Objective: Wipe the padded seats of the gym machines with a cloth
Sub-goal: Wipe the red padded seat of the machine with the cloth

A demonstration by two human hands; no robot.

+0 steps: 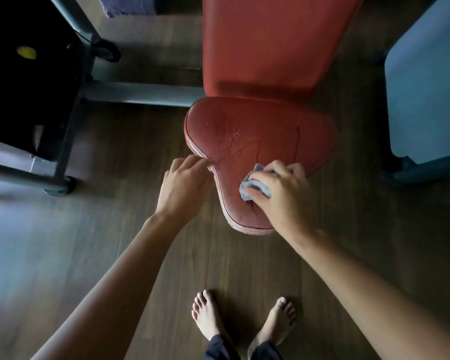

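Cloth (247, 187) mostly under right hand (281, 194) (backrest (270, 42) cropped)

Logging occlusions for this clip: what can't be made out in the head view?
- Cloth: mostly under the right hand; its full extent is hidden.
- Left hand fingertips: motion-blurred at the red seat edge; grip or mere touch unclear.
- Red backrest: cut off by the top edge.
- Blue pad: cut off by the right edge.
- Machine at left: lost in shadow.
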